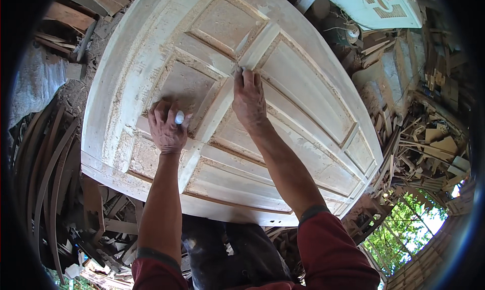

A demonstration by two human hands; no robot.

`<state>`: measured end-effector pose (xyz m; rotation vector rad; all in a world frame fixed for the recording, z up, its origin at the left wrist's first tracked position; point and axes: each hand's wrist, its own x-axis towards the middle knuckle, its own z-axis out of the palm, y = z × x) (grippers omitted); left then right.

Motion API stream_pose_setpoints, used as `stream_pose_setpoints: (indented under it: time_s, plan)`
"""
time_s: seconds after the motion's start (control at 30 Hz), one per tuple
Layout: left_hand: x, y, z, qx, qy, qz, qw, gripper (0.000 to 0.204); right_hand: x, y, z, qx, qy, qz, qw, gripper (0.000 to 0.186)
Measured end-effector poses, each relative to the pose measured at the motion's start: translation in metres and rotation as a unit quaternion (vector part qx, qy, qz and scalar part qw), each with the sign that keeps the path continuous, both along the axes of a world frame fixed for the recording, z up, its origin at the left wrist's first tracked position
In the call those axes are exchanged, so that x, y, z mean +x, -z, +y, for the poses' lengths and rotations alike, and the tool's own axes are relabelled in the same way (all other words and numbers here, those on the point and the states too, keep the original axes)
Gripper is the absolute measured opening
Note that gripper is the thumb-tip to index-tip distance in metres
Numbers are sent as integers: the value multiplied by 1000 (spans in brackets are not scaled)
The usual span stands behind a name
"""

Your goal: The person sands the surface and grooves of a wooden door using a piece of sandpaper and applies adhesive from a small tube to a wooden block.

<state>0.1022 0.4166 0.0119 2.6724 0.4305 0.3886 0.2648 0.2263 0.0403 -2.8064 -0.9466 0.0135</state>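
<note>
A pale, dusty wooden panel door (298, 78) with raised mouldings lies flat below me. My left hand (167, 126) rests on its left part, fingers curled around a small white cylindrical object (179, 117); what that is exactly, I cannot tell. My right hand (248, 95) is closed at the central crossing of the mouldings, fingertips on the wood round a small greyish thing (239, 69), mostly hidden and too small to name. Sawdust and rough filler lie along several moulding edges.
Curved wooden strips (43, 179) and a pale plastic sheet (35, 83) are at the left. Scrap wood (434, 143) is piled at the right. A white boxy object (374, 2) with a grille stands at the top right. Green foliage (399, 224) shows through a lower-right opening.
</note>
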Motion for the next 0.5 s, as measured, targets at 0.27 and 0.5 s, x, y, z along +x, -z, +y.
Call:
stream_pose_setpoints:
  time_s: [0.27, 0.5]
  plan:
    - [-6, 3, 6, 13, 5, 10, 1000, 48, -15, -2, 1, 35, 21, 36, 998, 48]
    - [-4, 0, 4, 17, 5, -1, 1000, 50, -48, -16, 9, 45, 26, 33, 998, 53]
